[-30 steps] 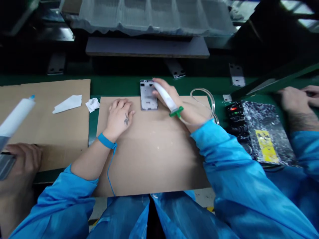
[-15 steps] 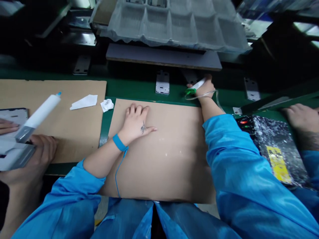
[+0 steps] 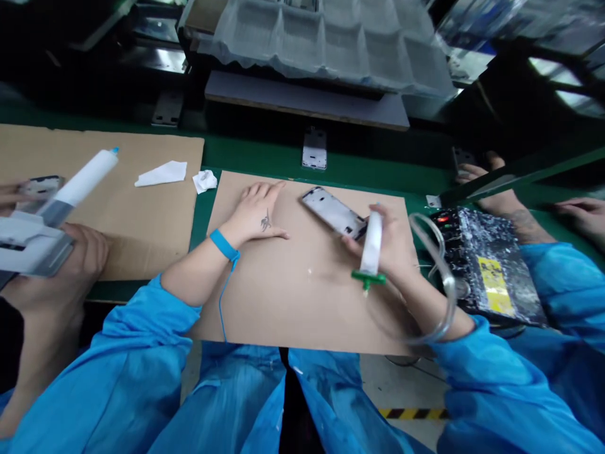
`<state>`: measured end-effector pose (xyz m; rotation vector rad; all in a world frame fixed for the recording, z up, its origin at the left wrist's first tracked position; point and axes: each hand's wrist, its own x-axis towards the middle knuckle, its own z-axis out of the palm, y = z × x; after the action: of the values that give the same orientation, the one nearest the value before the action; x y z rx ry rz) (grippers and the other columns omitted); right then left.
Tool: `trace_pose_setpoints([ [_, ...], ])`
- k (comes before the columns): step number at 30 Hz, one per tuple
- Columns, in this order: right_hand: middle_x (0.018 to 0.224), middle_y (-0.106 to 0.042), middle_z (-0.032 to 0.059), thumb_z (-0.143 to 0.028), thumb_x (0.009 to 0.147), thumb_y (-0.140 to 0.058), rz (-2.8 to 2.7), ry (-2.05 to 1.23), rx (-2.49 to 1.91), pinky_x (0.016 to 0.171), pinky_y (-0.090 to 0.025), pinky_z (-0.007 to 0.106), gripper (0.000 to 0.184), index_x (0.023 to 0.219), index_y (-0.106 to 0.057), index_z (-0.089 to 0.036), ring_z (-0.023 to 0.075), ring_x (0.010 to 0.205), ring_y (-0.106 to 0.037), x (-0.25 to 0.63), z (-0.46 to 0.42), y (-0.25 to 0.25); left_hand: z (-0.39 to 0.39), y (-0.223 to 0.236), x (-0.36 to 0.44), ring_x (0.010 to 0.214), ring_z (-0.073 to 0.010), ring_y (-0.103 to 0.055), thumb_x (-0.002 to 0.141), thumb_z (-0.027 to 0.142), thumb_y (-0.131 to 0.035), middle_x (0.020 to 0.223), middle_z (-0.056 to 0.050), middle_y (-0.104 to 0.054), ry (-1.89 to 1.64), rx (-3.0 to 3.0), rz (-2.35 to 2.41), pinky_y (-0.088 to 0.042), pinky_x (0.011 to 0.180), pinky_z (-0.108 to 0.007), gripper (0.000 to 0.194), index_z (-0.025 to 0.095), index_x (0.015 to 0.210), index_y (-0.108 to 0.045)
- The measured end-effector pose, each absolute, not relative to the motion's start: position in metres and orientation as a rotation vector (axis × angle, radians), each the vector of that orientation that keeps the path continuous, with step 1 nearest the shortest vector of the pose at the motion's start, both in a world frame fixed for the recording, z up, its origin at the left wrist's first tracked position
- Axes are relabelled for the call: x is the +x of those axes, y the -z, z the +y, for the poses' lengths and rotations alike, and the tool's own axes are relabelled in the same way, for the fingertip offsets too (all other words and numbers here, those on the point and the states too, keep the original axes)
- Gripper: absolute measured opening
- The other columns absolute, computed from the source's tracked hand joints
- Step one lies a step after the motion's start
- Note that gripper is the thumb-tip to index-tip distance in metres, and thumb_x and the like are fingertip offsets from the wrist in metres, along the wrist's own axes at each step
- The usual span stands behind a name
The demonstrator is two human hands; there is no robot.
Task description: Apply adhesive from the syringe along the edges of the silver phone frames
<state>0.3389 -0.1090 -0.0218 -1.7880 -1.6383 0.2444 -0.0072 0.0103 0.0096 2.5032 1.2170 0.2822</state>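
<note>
"What's the right grip point(image 3: 392, 243) doing?"

"Clenched round a white dispensing syringe point(image 3: 372, 243), barrel upright, green fitting at the lower end, with a clear air hose point(image 3: 443, 277) looping beside the wrist."

"And the left grip point(image 3: 258, 214)?"

"Released. It lies open on the cardboard sheet point(image 3: 302, 309), holding nothing, with a blue wrist strap point(image 3: 224, 244) round the wrist and its thin cord trailing across the sheet."

"Where's the metal phone frame point(image 3: 333, 212)?"

"On that sheet, lying askew between the two hands, one end right at the right fingers. I can't tell whether they touch it or only sit just beside it."

"What could go wrong from here?"

"The syringe tip is close to the frame, so a careless tilt could leave a drip or smear on it. A tug on the stiff hose could jerk the hand and knock the frame aside. The loose strap cord could also catch a sleeve, and with no hand pinning the frame, it could slide across the cardboard"
</note>
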Motion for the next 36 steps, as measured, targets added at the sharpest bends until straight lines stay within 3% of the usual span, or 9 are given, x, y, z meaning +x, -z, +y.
trace_pose_setpoints([
  [6, 0.134, -0.074, 0.0172, -0.055, 0.069, -0.097, -1.959, -0.420, -1.543, 0.105, -0.060, 0.076, 0.091, 0.149, -0.058, -0.035, 0.0513, 0.125, -0.071, 0.296, -0.114, 0.029, 0.024, 0.002, -0.012, 0.174, -0.0555, -0.024, 0.053, 0.076, -0.105, 0.185, -0.034, -0.028, -0.318, 2.424, 1.079, -0.020, 0.142, -0.068, 0.171, 0.008, 0.183, -0.016],
  [10, 0.144, -0.069, 0.0163, -0.052, 0.078, -0.090, -2.020, -0.576, -1.465, 0.116, -0.057, 0.071, 0.086, 0.153, -0.056, -0.032, 0.0452, 0.134, -0.070, 0.299, -0.083, 0.026, 0.028, -0.003, -0.018, 0.165, -0.0491, -0.043, 0.058, 0.071, -0.105, 0.171, -0.029, -0.053, -0.397, 2.419, 0.947, -0.033, 0.138, -0.063, 0.162, 0.012, 0.182, -0.019],
  [15, 0.150, -0.068, 0.0146, -0.060, 0.075, -0.092, -1.856, -0.655, -1.350, 0.121, -0.055, 0.062, 0.085, 0.146, -0.056, -0.031, 0.0372, 0.134, -0.069, 0.299, -0.038, 0.033, 0.014, -0.019, -0.017, 0.142, -0.0470, -0.063, 0.069, 0.074, -0.098, 0.153, -0.024, -0.069, -0.327, 2.513, 0.925, -0.047, 0.124, -0.059, 0.130, 0.013, 0.172, -0.047],
  [20, 0.135, -0.075, 0.0107, -0.061, 0.078, -0.092, -1.853, -0.618, -1.313, 0.117, -0.057, 0.063, 0.079, 0.145, -0.061, -0.033, 0.0360, 0.125, -0.073, 0.288, -0.031, 0.047, 0.012, -0.014, -0.011, 0.132, -0.0447, -0.067, 0.079, 0.083, -0.087, 0.142, -0.021, -0.075, -0.377, 2.539, 1.016, -0.050, 0.119, -0.056, 0.104, 0.014, 0.154, -0.067],
  [24, 0.128, -0.079, 0.0098, -0.062, 0.085, -0.089, -1.794, -0.766, -1.135, 0.108, -0.064, 0.054, 0.073, 0.146, -0.063, -0.032, 0.0307, 0.115, -0.078, 0.283, -0.042, 0.048, 0.018, 0.001, -0.010, 0.140, -0.0448, -0.062, 0.074, 0.090, -0.086, 0.153, -0.021, -0.069, -0.478, 2.489, 1.056, -0.046, 0.124, -0.058, 0.117, 0.016, 0.161, -0.060],
  [27, 0.116, -0.084, 0.0064, -0.080, 0.091, -0.077, -1.565, -1.064, -0.989, 0.095, -0.069, 0.046, 0.080, 0.152, -0.059, -0.032, 0.0258, 0.100, -0.083, 0.284, -0.043, 0.041, 0.020, 0.008, -0.010, 0.148, -0.0449, -0.055, 0.078, 0.093, -0.080, 0.161, -0.020, -0.062, -0.558, 2.454, 1.085, -0.041, 0.128, -0.061, 0.115, 0.020, 0.165, -0.057],
  [30, 0.091, -0.083, 0.0032, -0.102, 0.088, -0.055, -1.314, -1.233, -0.987, 0.072, -0.069, 0.042, 0.088, 0.138, -0.069, -0.031, 0.0239, 0.071, -0.079, 0.285, -0.039, 0.033, 0.021, 0.012, -0.008, 0.144, -0.0448, -0.055, 0.083, 0.095, -0.075, 0.148, -0.017, -0.068, -0.544, 2.467, 1.008, -0.039, 0.127, -0.066, 0.090, 0.025, 0.139, -0.074],
  [33, 0.073, -0.076, 0.0011, -0.097, 0.081, -0.072, -1.249, -1.234, -1.114, 0.056, -0.063, 0.038, 0.072, 0.106, -0.078, -0.030, 0.0216, 0.057, -0.070, 0.283, -0.042, 0.028, 0.020, 0.013, -0.005, 0.140, -0.0451, -0.055, 0.075, 0.095, -0.080, 0.138, -0.016, -0.068, -0.523, 2.435, 0.902, -0.039, 0.126, -0.070, 0.078, 0.028, 0.113, -0.077],
  [36, 0.077, -0.078, 0.0006, -0.087, 0.078, -0.086, -1.335, -1.248, -1.154, 0.059, -0.065, 0.039, 0.064, 0.106, -0.079, -0.030, 0.0219, 0.061, -0.072, 0.276, -0.052, 0.022, 0.017, 0.011, -0.002, 0.147, -0.0456, -0.051, 0.074, 0.085, -0.088, 0.141, -0.014, -0.066, -0.492, 2.377, 0.861, -0.037, 0.130, -0.069, 0.068, 0.030, 0.111, -0.075],
])
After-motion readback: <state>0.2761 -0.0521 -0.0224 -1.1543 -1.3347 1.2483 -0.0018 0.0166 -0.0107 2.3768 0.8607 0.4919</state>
